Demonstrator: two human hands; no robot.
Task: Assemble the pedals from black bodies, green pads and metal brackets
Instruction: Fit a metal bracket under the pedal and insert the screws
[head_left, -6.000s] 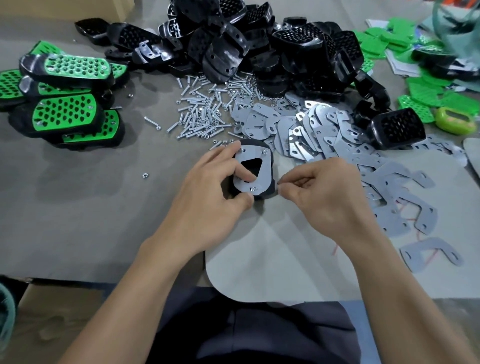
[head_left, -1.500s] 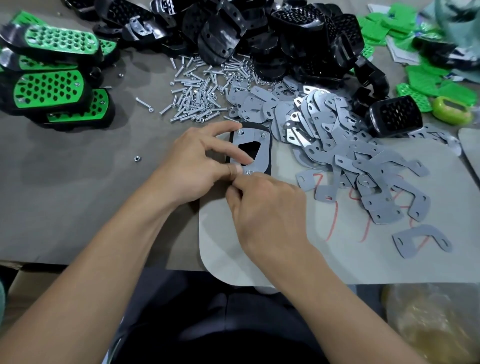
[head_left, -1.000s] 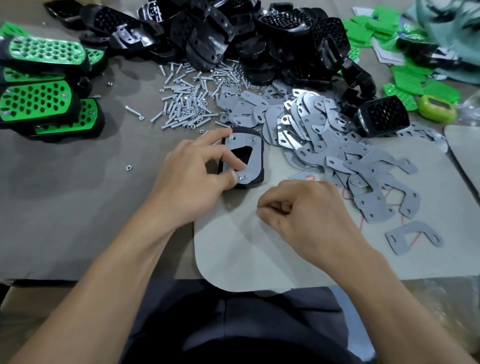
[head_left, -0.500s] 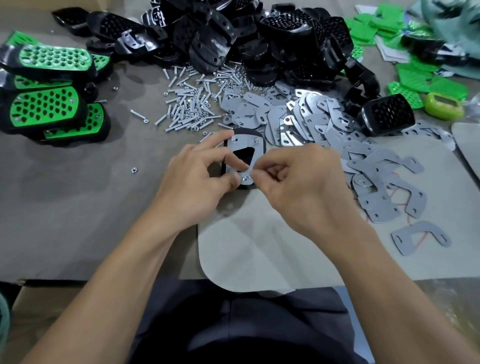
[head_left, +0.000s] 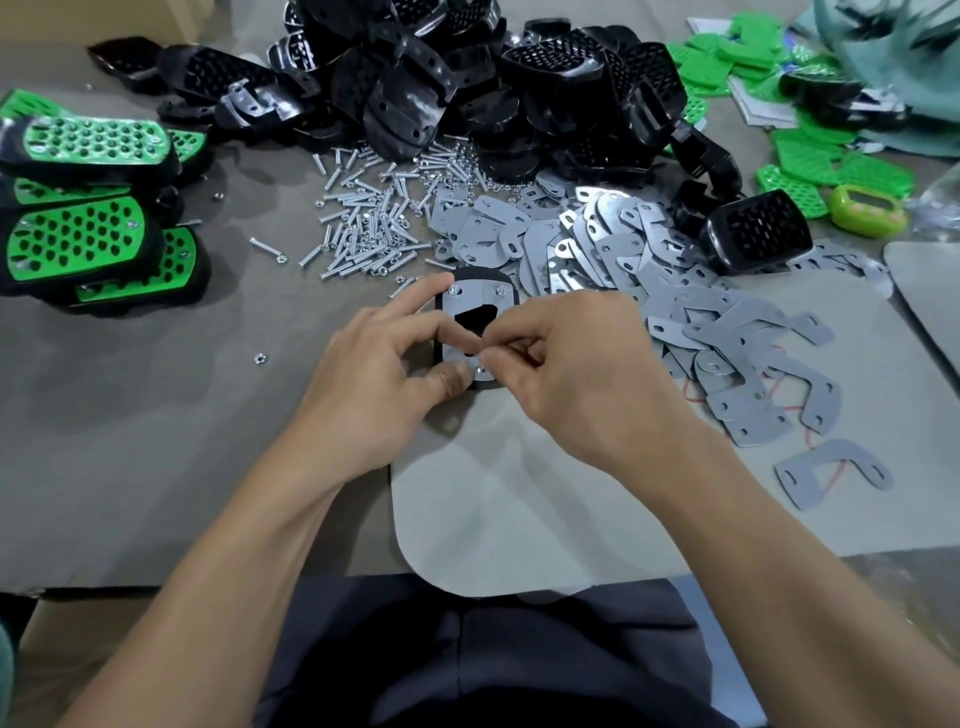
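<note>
A black pedal body (head_left: 475, 280) lies face down in the middle of the table with a grey metal bracket (head_left: 470, 301) on its back. My left hand (head_left: 379, 379) grips this pedal, index finger along its far left edge and thumb at its near edge. My right hand (head_left: 571, 364) pinches something small at the bracket's near corner; the piece itself is hidden by my fingertips. Loose metal brackets (head_left: 649, 280) lie heaped to the right, black bodies (head_left: 467, 88) are piled at the back, and green pads (head_left: 810, 156) sit at the far right.
Finished green-and-black pedals (head_left: 78, 244) are stacked at the left. Screws and nuts (head_left: 374, 218) are scattered behind the pedal, and a single nut (head_left: 258, 358) lies to the left. A light grey mat (head_left: 519, 509) covers the near table. A yellow-green counter (head_left: 866, 210) sits at the far right.
My right hand drew back to the mat a second ago, then returned to the near corner of the bracket, where it now pinches. My left hand has kept its grip on the pedal.
</note>
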